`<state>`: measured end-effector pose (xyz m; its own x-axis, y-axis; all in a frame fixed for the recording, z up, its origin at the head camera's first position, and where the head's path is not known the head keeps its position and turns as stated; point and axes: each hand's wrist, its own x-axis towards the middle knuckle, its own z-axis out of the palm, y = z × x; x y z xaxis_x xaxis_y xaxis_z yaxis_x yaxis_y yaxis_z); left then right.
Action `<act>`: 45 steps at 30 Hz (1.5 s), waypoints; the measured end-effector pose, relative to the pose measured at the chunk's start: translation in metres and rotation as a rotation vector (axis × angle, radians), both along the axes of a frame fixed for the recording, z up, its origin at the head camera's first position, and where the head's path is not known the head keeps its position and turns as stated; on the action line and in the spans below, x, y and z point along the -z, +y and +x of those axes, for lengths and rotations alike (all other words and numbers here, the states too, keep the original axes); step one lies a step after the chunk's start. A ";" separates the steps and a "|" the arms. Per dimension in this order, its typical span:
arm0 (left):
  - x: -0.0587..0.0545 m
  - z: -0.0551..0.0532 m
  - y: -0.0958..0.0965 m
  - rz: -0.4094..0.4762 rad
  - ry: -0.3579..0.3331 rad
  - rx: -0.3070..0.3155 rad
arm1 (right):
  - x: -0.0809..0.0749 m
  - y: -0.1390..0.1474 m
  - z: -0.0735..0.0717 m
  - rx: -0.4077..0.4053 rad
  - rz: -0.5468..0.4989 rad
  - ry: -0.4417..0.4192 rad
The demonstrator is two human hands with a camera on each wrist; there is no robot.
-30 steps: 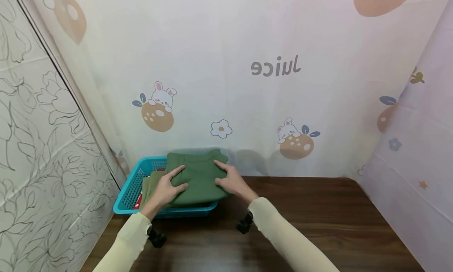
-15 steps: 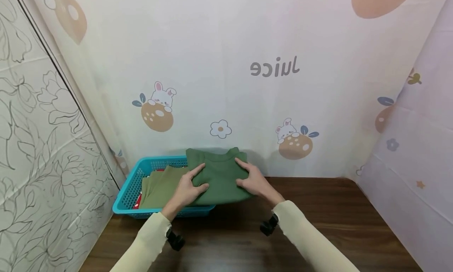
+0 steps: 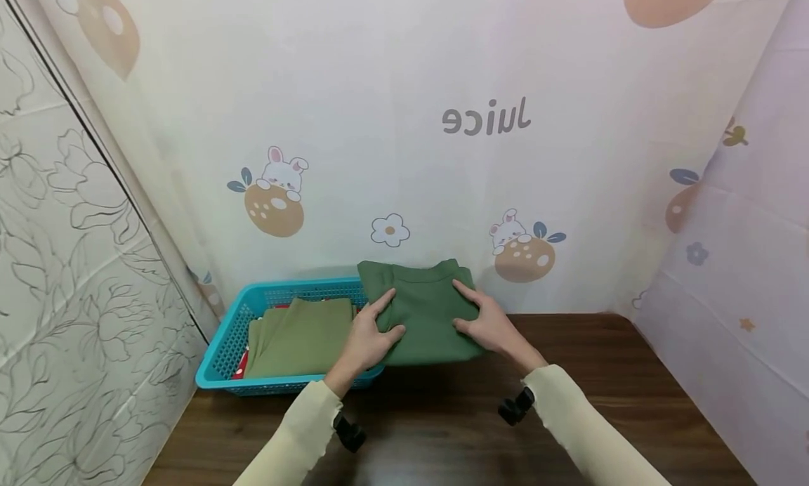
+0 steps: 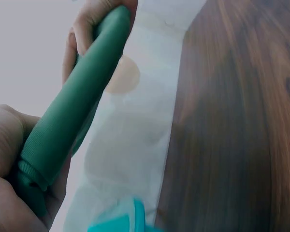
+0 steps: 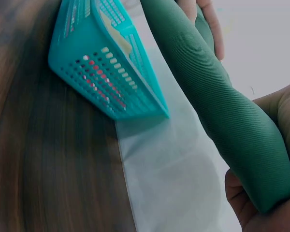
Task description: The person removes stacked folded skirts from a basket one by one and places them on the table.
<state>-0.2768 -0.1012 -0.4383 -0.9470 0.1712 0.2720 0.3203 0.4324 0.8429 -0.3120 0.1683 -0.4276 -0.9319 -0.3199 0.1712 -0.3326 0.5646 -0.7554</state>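
A folded dark green garment [image 3: 426,317] is held up above the table by both hands, overlapping the basket's right end in the head view. My left hand [image 3: 369,337] grips its left side, thumb on the near face and other fingers partly behind. The right hand [image 3: 496,326] grips the opposite side the same way. Both wrist views show the garment's thick rolled lower fold [image 4: 70,106] between the two hands. Left of them stands a turquoise plastic basket [image 3: 218,352] with a folded olive garment [image 3: 303,338] inside. Red cloth with white dots [image 3: 240,366] shows beneath the olive one.
The basket sits on a dark wooden table [image 3: 600,402], near its back left corner. A printed white curtain [image 3: 379,156] hangs right behind the table, with a floral panel [image 3: 82,261] at the left and another curtain [image 3: 746,317] at the right.
Both hands have moved right with the dark green garment, from over the basket to mostly beyond its right end. More of the olive garment in the basket is now uncovered.
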 end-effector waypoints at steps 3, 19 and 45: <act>-0.003 0.000 0.014 0.012 0.010 0.009 | -0.002 0.013 0.002 0.015 -0.001 0.006; 0.032 -0.006 0.078 0.062 -0.032 0.049 | 0.013 0.078 0.011 0.031 0.084 0.076; 0.090 -0.016 0.154 0.044 -0.216 0.119 | 0.070 0.153 0.012 0.142 0.193 0.058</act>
<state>-0.2925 0.0524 -0.5284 -0.9577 0.2778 0.0755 0.1776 0.3634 0.9145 -0.3003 0.3216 -0.4976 -0.9603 -0.2180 0.1741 -0.2789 0.7412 -0.6106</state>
